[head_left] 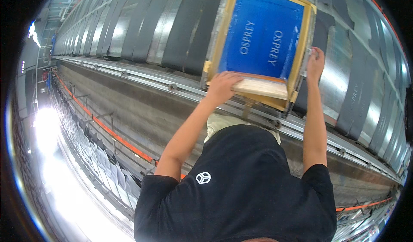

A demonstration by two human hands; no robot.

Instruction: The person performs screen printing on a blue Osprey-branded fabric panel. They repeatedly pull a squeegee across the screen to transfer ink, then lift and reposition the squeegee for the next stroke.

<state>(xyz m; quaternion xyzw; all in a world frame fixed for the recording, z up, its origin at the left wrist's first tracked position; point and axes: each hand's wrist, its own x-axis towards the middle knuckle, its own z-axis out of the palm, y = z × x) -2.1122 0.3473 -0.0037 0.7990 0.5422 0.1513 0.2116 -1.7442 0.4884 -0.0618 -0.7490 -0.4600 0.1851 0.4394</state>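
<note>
Black shirt (236, 186), then glossy blue screen (260, 29) in yellow frame (306, 27)

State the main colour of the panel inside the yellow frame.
The panel is bright blue, seen best in the head view.

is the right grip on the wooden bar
No, the right grip is at the frame's right side; the left grip holds the wooden bar.

The long, pale bar (261, 88) looks like smooth, dull wood. The blue, flat screen (261, 31) is smooth and a bit shiny. The silver table (164, 31) is glossy metal; the long, dark grey strips (185, 31) look matt. The black, short-sleeved shirt (245, 190) is dull cloth.
</note>
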